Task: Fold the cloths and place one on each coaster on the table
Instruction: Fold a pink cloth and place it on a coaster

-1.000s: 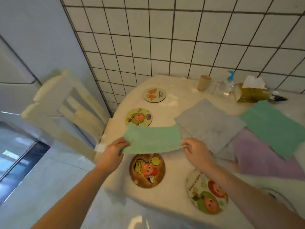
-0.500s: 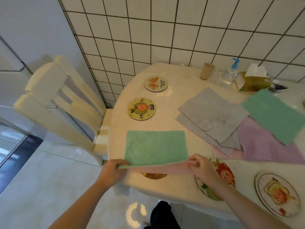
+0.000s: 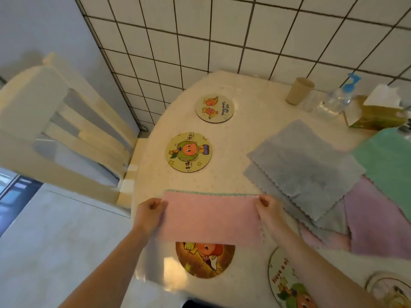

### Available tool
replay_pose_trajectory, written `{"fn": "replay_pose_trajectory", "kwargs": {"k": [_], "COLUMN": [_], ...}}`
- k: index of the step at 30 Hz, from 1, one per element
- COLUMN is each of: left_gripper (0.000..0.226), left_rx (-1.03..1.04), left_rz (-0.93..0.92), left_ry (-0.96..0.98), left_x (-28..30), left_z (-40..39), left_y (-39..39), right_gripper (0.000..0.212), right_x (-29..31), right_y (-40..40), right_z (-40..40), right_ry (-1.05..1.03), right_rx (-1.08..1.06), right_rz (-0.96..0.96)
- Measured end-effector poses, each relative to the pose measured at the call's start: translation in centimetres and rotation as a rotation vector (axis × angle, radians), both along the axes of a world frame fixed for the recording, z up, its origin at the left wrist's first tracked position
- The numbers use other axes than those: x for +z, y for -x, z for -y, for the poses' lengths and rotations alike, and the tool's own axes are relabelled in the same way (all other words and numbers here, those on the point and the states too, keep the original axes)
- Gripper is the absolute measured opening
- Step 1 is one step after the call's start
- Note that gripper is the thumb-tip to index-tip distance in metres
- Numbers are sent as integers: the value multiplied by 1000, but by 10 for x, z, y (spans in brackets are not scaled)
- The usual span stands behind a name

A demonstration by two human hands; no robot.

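Observation:
I hold a folded cloth (image 3: 211, 218), pink side up with a green edge showing along its far side, above the table's near edge. My left hand (image 3: 149, 211) pinches its far left corner and my right hand (image 3: 266, 205) pinches its far right corner. The cloth partly covers a round brown coaster (image 3: 204, 261) below it. Other coasters lie around: a yellow-green one (image 3: 189, 152), a white one (image 3: 214, 108), one at the near right (image 3: 287, 283) and one at the far right edge (image 3: 389, 290). Unfolded grey (image 3: 307, 170), purple (image 3: 378, 221) and green (image 3: 389, 158) cloths lie in an overlapping pile on the right.
A paper cup (image 3: 299, 91), a pump bottle (image 3: 335, 98) and a tissue box (image 3: 375, 112) stand by the tiled wall at the back. A cream wooden chair (image 3: 66, 130) stands left of the table (image 3: 155, 181).
The cloth showed green before; its near half has been brought up and over, so pink now faces up. Both hands moved away from me with the folded edge.

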State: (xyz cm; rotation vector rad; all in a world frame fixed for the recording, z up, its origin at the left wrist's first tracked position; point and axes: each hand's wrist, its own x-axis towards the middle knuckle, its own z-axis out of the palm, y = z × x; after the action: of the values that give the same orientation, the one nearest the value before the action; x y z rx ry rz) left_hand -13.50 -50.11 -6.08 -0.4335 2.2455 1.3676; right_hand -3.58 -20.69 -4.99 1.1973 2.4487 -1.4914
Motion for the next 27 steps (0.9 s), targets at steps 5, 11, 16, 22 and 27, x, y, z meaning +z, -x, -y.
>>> {"fn": "replay_pose_trajectory", "kwargs": {"k": [5, 11, 16, 22, 27], "left_gripper": [21, 18, 20, 34, 51], "left_rx": [-27, -27, 7, -607, -1182], "left_rz": [-12, -61, -107, -791, -893], "left_ry": [48, 169, 263, 600, 596], "left_x": [-5, -7, 5, 3, -19], "left_z": [1, -9, -15, -3, -7], "left_y": [5, 8, 5, -46, -90], "right_gripper": [24, 14, 6, 25, 57], "right_x": [-9, -12, -8, 14, -10], "right_y": [5, 12, 11, -34, -81], "right_z": [-9, -9, -10, 17, 48], "right_ry": [27, -57, -89, -504, -739], "right_rx": [2, -17, -90, 392, 932], "right_rz": [11, 37, 50, -34, -99]}}
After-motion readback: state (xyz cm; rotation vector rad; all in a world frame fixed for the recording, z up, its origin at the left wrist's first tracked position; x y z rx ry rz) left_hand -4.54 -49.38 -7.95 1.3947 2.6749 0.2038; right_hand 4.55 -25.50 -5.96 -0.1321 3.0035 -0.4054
